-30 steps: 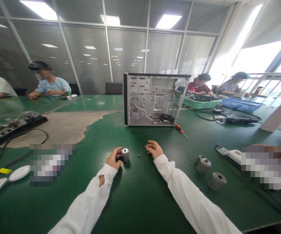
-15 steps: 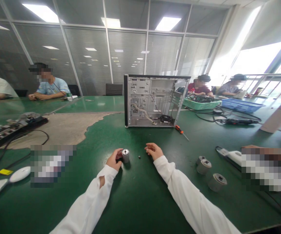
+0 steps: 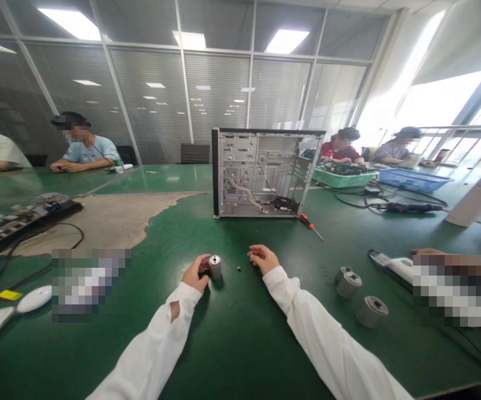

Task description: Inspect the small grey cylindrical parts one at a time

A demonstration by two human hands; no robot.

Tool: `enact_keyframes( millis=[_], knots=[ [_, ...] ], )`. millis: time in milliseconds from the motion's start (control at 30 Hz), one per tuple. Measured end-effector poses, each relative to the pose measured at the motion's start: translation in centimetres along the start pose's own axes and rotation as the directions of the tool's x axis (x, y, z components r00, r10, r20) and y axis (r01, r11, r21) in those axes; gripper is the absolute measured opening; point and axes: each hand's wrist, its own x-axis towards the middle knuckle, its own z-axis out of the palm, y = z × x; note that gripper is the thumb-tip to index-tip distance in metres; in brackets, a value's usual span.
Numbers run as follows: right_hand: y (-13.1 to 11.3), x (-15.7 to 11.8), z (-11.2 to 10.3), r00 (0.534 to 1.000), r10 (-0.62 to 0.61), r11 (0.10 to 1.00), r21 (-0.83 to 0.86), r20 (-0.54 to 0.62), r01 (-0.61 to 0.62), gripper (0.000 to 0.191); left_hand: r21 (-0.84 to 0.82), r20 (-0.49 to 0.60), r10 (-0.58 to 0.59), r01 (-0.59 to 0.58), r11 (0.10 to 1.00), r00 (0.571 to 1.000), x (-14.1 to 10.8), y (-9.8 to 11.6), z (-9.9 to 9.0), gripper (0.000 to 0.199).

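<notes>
My left hand (image 3: 196, 272) rests on the green table with its fingers curved and apart, at the left side of a silver metal cylinder (image 3: 215, 268). Thumb and fingertips come up to the cylinder's edge; whether they press on it I cannot tell. The cylinder stands upright, with a dark hole in its top, and resembles a small electric motor. A tiny dark round part (image 3: 239, 268) lies between the two hands. Right of it my right hand (image 3: 264, 258) rests with loosely bent fingers, holding nothing.
An opened computer case (image 3: 267, 172) stands ahead, an orange screwdriver (image 3: 310, 225) by its corner. More metal cylinders (image 3: 372, 312) are at right. Baskets (image 3: 344, 176), cables and a white box (image 3: 476, 203) lie beyond. A circuit board (image 3: 24, 222) sits left. Other people sit around the table.
</notes>
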Motion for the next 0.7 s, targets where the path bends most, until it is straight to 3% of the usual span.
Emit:
enact_keyframes(
  millis=[367,467,600,700],
  knots=[
    [-1.9,-1.2,0.3,0.993,-0.111,0.991,-0.087,-0.047,0.106,0.025,-0.026,-0.001,-0.004,0.004,1.000,1.000,0.0,0.0,0.1,0.053],
    [-3.4,-2.7,1.7,0.981,-0.189,0.975,-0.126,-0.033,0.183,0.029,-0.041,-0.008,0.006,-0.006,0.999,1.000,0.1,-0.4,0.2,0.053],
    [-5.6,-5.0,4.5,0.939,-0.336,0.919,-0.194,0.072,0.343,0.043,-0.063,-0.023,0.014,-0.015,0.998,1.000,0.2,-0.6,0.3,0.056],
    [-6.3,-5.8,6.7,0.919,-0.372,0.881,-0.262,0.130,0.394,0.056,-0.093,-0.023,0.012,-0.014,0.996,1.000,0.3,-0.7,0.3,0.058]
  ],
)
